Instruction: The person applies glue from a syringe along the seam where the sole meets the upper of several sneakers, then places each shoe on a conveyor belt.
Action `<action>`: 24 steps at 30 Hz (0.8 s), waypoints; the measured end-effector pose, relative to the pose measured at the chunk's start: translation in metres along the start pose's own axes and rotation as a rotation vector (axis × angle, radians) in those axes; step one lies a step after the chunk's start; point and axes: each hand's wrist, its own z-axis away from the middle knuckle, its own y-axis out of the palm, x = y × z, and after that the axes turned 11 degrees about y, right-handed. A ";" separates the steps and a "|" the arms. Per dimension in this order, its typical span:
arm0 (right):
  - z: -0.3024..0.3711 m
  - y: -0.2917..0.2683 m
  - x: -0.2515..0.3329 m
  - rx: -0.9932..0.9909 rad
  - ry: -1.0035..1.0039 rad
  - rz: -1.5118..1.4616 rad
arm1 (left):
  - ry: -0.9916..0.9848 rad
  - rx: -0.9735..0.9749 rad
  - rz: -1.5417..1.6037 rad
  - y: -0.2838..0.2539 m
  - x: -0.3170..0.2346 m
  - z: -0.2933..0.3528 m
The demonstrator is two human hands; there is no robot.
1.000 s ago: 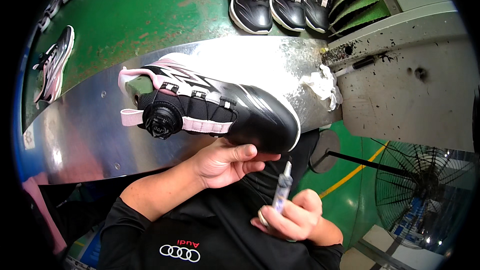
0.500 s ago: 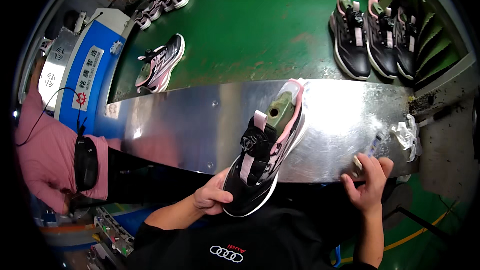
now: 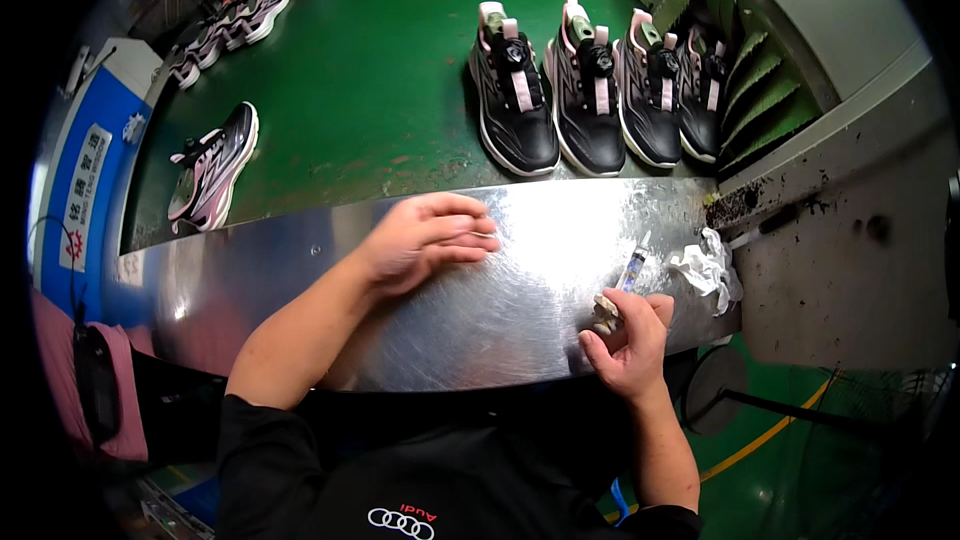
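My left hand (image 3: 420, 245) is over the metal ledge (image 3: 400, 340), fingers extended and loosely bent, with nothing in it. Beyond it, on the green belt, stands a black shoe (image 3: 515, 90) with pink trim, a dial and a pull tab, its toe toward me. It is leftmost in a row of matching black shoes (image 3: 590, 100). My right hand (image 3: 632, 345), low over the right part of the ledge, has thumb and fingers round a small crumpled pale lump (image 3: 605, 314). Just beyond these fingers lies a clear syringe-like tube (image 3: 633, 265).
A crumpled white cloth (image 3: 708, 270) lies at the ledge's right end, beside a grey metal wall (image 3: 840, 270). Green saw-toothed flaps (image 3: 765, 85) line the belt's right side. One shoe (image 3: 217, 168) lies at left; several others (image 3: 235, 25) lie farther back. A blue machine (image 3: 85, 170) stands at left.
The shoe my left hand held over the ledge now stands at the left end of the row; the hand has let go. My view has shifted right. My right hand stays by the tube.
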 end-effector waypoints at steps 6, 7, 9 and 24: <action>-0.001 -0.002 0.001 0.015 -0.010 -0.001 | 0.418 -0.497 0.168 -0.156 -0.022 0.088; -0.001 -0.003 0.001 0.020 -0.010 -0.008 | 0.448 -0.549 0.294 -0.199 -0.029 0.112; -0.003 -0.003 0.004 0.030 -0.023 -0.015 | 0.551 -0.791 0.267 -0.277 -0.042 0.164; 0.002 -0.007 0.004 -0.043 -0.016 0.040 | 0.523 -1.000 0.111 -0.426 -0.107 0.204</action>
